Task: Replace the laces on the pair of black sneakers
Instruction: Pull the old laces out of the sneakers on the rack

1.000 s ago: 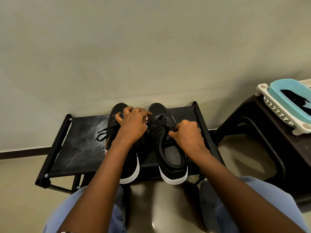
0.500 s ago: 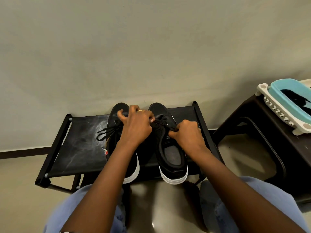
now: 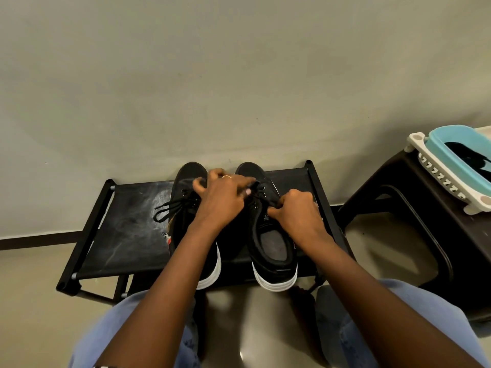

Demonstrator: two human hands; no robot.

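On the black shoe rack (image 3: 125, 227), left of my hands, the left sneaker (image 3: 186, 187) trails a loose lace (image 3: 170, 208). My left hand (image 3: 223, 197), fingers loosely curled and blurred, works at the laces of the right sneaker (image 3: 271, 243); what it holds I cannot tell. Right of it, my right hand (image 3: 297, 213) pinches that sneaker's lace. Right of the rack, a blue basin (image 3: 457, 158).

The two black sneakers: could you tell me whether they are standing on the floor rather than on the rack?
No, both black sneakers stand side by side on the black rack, heels toward the person.
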